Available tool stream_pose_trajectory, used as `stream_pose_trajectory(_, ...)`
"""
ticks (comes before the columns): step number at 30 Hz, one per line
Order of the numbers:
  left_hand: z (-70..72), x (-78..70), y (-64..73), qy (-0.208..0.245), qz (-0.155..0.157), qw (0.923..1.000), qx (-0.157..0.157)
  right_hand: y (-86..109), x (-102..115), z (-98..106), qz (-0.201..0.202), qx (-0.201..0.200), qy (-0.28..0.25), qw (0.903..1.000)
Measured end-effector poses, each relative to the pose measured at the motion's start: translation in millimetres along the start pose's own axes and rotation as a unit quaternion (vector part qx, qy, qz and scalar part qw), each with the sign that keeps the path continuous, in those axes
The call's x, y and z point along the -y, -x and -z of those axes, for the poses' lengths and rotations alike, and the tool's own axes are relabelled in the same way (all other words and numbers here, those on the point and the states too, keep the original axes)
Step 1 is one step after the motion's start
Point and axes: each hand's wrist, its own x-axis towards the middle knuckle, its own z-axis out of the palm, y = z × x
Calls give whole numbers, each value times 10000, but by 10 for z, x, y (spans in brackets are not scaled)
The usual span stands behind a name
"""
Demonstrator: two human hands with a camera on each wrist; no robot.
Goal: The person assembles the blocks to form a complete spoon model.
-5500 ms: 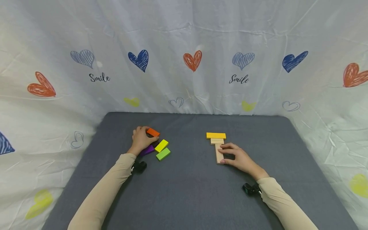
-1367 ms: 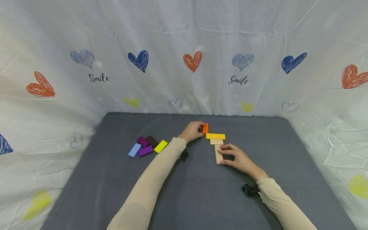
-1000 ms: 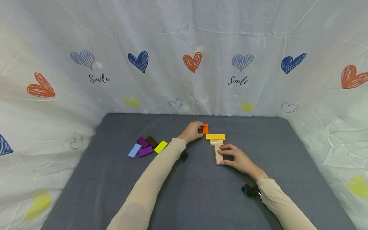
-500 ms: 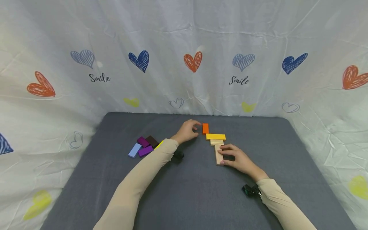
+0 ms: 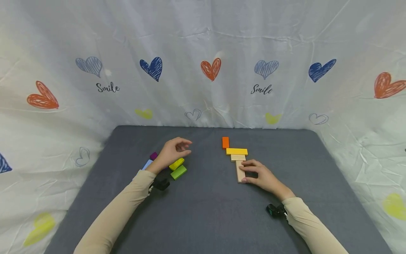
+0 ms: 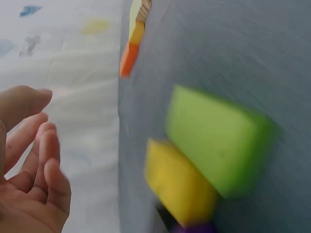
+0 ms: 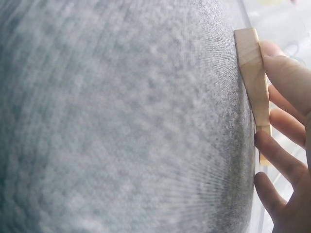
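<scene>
My left hand point(image 5: 171, 151), fingers loosely bent and holding nothing, hovers over a group of coloured wooden blocks on the left. Beside it lie a yellow block point(image 5: 176, 164) and a green block point(image 5: 179, 172), both blurred in the left wrist view. Behind it peek a purple block point(image 5: 153, 156) and a light blue block point(image 5: 147, 164), partly hidden. My right hand point(image 5: 264, 179) holds a plain wooden block point(image 5: 239, 173) with thumb and fingertips. From that block a row runs away: a ribbed pale piece point(image 5: 238, 157), a yellow-orange block point(image 5: 236, 151) and an orange block point(image 5: 225, 142).
A grey cloth point(image 5: 203, 211) covers the table. White curtain point(image 5: 184, 42) with printed hearts hangs behind and at both sides. Each wrist carries a small black camera, one near the left blocks.
My left hand brought the orange block from the left group to the far end of the row, let go, and moved back left over the group. The right hand stayed in place.
</scene>
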Motion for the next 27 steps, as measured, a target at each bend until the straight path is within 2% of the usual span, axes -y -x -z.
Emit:
stream_pose_trajectory(7, 365, 344, 607, -280, 461, 9964, -662, 4, 13, 2, 22, -9, -30, 10000)
stream_pose_trajectory(12, 504, 581, 895, -738, 741, 9910, -836, 9, 12, 2, -87, 42, -58, 9999)
stream_pose_trajectory(19, 504, 798, 1079, -1135, 667, 9882, -781, 3, 2, 4, -116, 93, -45, 9999)
stream_pose_trajectory(27, 470, 786, 1090, -1536, 567, 9837, -741, -8, -5, -8, -61, 71, -11, 10000)
